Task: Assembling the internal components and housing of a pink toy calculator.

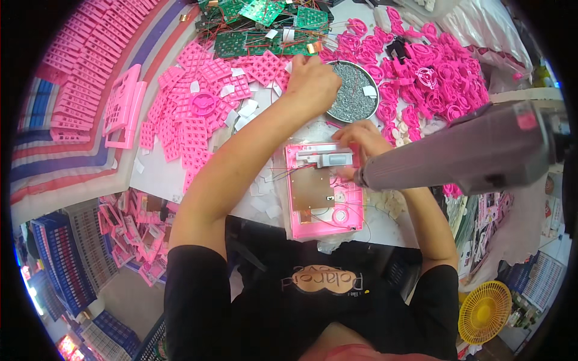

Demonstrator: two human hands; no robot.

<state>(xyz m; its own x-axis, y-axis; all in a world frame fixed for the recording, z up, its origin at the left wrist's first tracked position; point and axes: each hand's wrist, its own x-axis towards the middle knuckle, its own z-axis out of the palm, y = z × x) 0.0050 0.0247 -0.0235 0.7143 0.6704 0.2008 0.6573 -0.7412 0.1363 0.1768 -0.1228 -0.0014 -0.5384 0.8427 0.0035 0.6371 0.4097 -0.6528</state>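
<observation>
My left hand (314, 84) is closed, with its fingers curled by the circuit boards at the far edge of the table. What its fingertips pinch, if anything, is hidden. A round metal dish (330, 111) full of small screws stands just right of it. A pink plastic casing (295, 210) lies before me with a brown board (313, 188), a white-grey module (334, 159) and thin wires in it. My right hand (364, 137) grips the casing's upper right edge, fingers and thumb bent. A grey electric screwdriver (445, 156) covers part of that hand.
Green circuit boards (265, 12) with wires lie at the back. Pink button-grid pieces (192, 129) pile up on the left, pink ring-shaped parts (445, 72) on the right. Stacked pink casings (90, 54) stand far left. A yellow basket (484, 313) is at lower right.
</observation>
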